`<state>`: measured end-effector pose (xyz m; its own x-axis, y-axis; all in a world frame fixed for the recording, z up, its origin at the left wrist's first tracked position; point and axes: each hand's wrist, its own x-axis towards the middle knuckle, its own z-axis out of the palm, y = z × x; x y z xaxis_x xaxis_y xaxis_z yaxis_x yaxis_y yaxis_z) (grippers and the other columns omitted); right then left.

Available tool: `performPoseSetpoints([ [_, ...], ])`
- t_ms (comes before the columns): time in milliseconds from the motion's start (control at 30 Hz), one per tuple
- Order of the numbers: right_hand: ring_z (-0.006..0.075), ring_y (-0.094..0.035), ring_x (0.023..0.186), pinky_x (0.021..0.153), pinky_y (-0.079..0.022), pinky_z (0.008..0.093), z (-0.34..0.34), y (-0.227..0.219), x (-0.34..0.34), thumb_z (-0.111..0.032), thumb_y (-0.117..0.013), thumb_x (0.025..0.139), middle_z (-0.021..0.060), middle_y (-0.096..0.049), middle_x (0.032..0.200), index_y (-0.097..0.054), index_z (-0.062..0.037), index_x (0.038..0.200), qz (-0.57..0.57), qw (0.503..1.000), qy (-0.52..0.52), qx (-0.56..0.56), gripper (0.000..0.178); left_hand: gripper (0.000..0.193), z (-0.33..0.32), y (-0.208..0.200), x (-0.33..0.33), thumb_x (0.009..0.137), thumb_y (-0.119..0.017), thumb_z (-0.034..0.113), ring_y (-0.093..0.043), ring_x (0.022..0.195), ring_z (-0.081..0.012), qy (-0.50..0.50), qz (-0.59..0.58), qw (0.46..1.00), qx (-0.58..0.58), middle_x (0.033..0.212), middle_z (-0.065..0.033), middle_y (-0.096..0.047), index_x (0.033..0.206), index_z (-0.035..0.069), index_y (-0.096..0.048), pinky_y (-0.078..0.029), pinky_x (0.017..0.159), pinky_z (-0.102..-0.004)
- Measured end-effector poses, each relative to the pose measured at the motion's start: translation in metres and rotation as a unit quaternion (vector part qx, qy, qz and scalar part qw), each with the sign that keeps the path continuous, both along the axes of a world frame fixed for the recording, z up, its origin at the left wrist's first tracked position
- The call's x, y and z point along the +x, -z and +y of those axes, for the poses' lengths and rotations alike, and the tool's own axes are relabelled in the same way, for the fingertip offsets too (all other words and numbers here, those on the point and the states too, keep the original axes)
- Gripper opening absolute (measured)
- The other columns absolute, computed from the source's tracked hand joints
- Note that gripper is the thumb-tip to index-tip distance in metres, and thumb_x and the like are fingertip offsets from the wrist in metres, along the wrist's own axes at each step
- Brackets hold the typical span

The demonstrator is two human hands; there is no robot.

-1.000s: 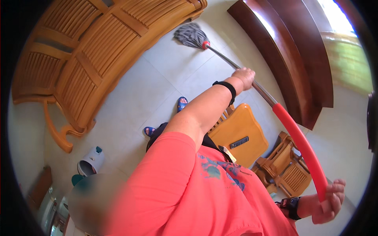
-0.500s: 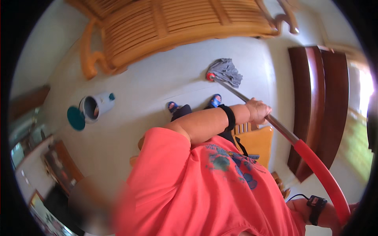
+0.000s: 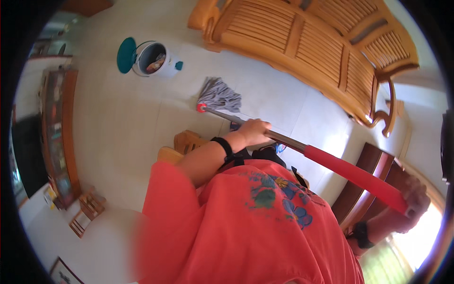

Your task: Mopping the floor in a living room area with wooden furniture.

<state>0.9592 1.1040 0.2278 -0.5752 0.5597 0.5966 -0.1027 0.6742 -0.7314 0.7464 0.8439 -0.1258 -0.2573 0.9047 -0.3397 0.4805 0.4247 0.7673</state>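
Note:
A string mop with a grey head (image 3: pixel 220 94) lies spread on the pale floor, joined by a red collar (image 3: pixel 201 108) to its metal pole. My left hand (image 3: pixel 255 131) is closed round the metal pole, just below the red sleeve (image 3: pixel 350 171). At the sleeve's top end, out at the right, my right hand (image 3: pixel 416 201) is wrapped round it. The mop slants down from my right hand to the floor at the left. My feet, partly behind the pole and left hand, show in blue slippers (image 3: pixel 281 148).
A white bucket (image 3: pixel 165 66) with a teal lid (image 3: pixel 126 55) hanging open stands beyond the mop head. Along the far right runs a slatted wooden bench (image 3: pixel 302 47). Yellowish wooden furniture (image 3: pixel 187 141) is close at my left, a dark brown cabinet (image 3: pixel 352 189) at my right.
The view has turned to the right. The mop head has swept left over the floor, closer to the bucket. My right hand has come up into fuller view, both hands still on the mop.

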Motion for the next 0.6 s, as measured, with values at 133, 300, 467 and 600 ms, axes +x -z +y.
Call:
performPoseSetpoints([
  [133, 0.0225, -0.051, 0.067, 0.083, -0.043, 0.0489, -0.043, 0.02, -0.09, -0.03, -0.057, 0.086, 0.0079, -0.045, 0.07, -0.058, -0.0043, 0.094, -0.077, 0.941, -0.241, -0.224, 0.027, 0.021, -0.084, 0.045, -0.04, 0.07, -0.063, 0.029, -0.062, 0.078, -0.0386, -0.159, 0.031, 0.987, -0.022, 0.077, -0.0175, -0.064, 0.077, 0.009, -0.061, -0.049, 0.069, -0.0486],
  [300, 0.0317, -0.061, 0.103, 0.095, -0.044, 0.043, -0.105, 0.101, -0.168, -0.02, -0.06, 0.079, 0.0225, -0.063, 0.105, -0.057, 0.0047, 0.104, -0.291, 0.865, -0.276, -0.302, 0.035, 0.022, -0.218, 0.095, -0.107, 0.074, -0.067, 0.034, -0.062, 0.091, -0.0321, -0.239, 0.158, 0.939, -0.189, 0.093, -0.0102, -0.066, 0.086, 0.015, -0.063, -0.045, 0.08, -0.0531],
  [467, 0.022, -0.052, 0.117, 0.1, -0.04, 0.0336, -0.13, 0.145, -0.175, -0.001, -0.062, 0.081, 0.0116, -0.057, 0.125, -0.06, -0.0033, 0.118, -0.474, 0.716, -0.422, -0.292, 0.037, 0.02, -0.282, 0.065, -0.139, 0.078, -0.07, 0.029, -0.055, 0.11, -0.0227, -0.255, 0.175, 0.862, -0.401, 0.103, -0.0014, -0.062, 0.093, 0.019, -0.063, -0.034, 0.094, -0.061],
  [600, 0.0313, -0.055, 0.116, 0.097, -0.043, 0.0393, -0.093, 0.123, -0.176, 0.003, -0.06, 0.07, 0.0161, -0.06, 0.119, -0.067, -0.0014, 0.103, -0.401, 0.725, -0.523, -0.2, 0.034, 0.018, -0.274, 0.043, -0.117, 0.072, -0.073, 0.019, -0.053, 0.11, -0.0217, -0.292, 0.247, 0.871, -0.31, 0.098, -0.0013, -0.059, 0.088, 0.018, -0.063, -0.035, 0.095, -0.0575],
])
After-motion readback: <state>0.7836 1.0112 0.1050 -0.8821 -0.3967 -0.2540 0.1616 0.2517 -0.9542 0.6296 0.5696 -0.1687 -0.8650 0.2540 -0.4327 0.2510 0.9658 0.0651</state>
